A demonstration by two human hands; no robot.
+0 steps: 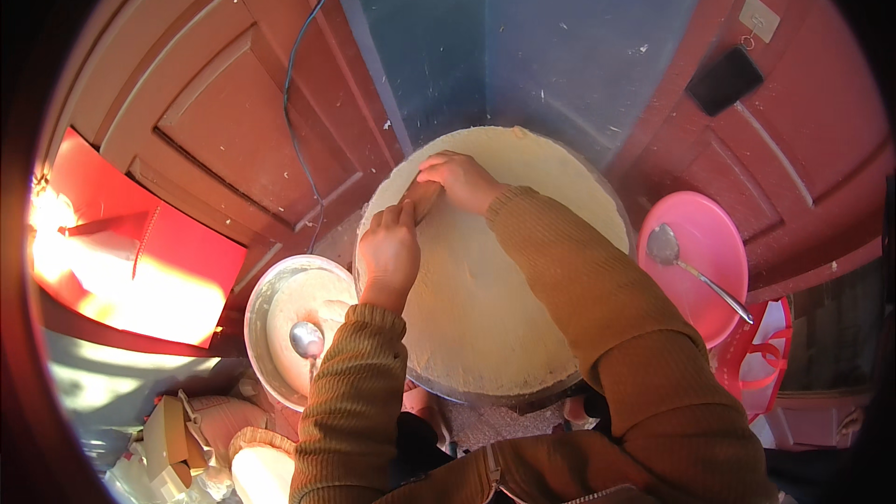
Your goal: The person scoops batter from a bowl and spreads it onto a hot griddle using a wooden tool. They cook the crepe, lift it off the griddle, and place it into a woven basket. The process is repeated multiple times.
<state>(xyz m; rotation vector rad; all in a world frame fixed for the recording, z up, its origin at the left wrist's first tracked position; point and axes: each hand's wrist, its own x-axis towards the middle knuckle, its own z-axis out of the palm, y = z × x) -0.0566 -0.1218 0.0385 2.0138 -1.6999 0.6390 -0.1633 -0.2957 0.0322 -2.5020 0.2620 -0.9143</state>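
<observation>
A large round griddle (521,402) lies before me, its top coated with a thin, pale yellow layer of batter (490,280). Near the upper left of that layer, both hands grip a flat brown scraper (422,200), probably wooden. My left hand (388,245) has its nearer end, with the fingers curled over it. My right hand (462,180) holds the far end, reaching across the griddle. The scraper's lower edge is hidden, so I cannot tell how firmly it touches the batter.
Left of the griddle stands a basin (260,357) of pale batter with a metal ladle (306,340). A pink plastic basin (710,280) at right holds a metal spoon (663,245). A cable (288,84) hangs along the left door panel (231,126); blue walls (560,35) meet behind the griddle.
</observation>
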